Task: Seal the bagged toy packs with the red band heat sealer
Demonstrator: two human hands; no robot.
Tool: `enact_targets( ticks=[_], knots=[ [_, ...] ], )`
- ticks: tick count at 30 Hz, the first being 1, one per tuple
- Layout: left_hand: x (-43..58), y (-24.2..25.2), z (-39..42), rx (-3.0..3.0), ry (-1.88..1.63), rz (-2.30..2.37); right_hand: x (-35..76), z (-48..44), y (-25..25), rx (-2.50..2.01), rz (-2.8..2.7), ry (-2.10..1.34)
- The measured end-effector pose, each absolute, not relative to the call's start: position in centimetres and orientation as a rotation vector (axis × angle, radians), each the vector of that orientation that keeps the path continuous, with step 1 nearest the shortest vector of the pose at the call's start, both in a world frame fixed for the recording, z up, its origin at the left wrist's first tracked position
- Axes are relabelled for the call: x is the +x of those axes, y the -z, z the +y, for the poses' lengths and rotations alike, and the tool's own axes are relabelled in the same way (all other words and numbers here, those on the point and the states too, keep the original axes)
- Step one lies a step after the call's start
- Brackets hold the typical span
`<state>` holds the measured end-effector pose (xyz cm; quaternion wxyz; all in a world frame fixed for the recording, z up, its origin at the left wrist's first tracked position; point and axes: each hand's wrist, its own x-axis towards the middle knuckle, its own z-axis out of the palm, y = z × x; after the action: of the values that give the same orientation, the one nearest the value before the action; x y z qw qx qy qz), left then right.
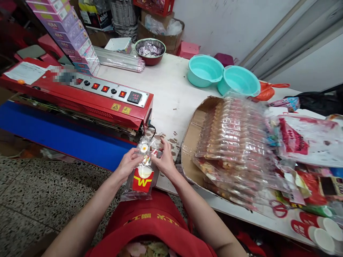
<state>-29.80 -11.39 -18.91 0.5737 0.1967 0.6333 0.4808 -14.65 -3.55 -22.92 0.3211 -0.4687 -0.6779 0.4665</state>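
A clear plastic bag (130, 192) hangs between my two hands in front of my red apron. Inside it show a red fries box (143, 180) with a yellow W, a small fried-egg piece (144, 148) and other small colourful pieces. My left hand (128, 165) pinches the bag's left side, and my right hand (164, 159) grips its right side, thumbs on the front. The bag's upper end lies near the right end of a red sealing machine (118, 114), beside its blue conveyor belt (66, 132).
Right of my hands, a cardboard tray (191, 137) holds many filled clear packets (230, 142). Two turquoise basins (205, 71) and a metal bowl (150, 51) of small sachets stand farther back. Stacked boxes (69, 39) rise behind the machine. Red scissors (279, 208) and paper cups (323, 239) lie at right.
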Motion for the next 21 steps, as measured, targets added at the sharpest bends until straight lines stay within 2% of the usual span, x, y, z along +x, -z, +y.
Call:
enact_targets(
  ticks=[8,21],
  knots=[
    [-29.7,19.4,-11.7,0.406,-1.187,1.484,-13.0,-3.8,22.8,-1.087,-1.844,-1.186],
    [-29.9,19.1,-11.7,0.409,-1.149,1.498,-12.6,-3.8,24.0,-1.284,-1.681,-1.317]
  ],
)
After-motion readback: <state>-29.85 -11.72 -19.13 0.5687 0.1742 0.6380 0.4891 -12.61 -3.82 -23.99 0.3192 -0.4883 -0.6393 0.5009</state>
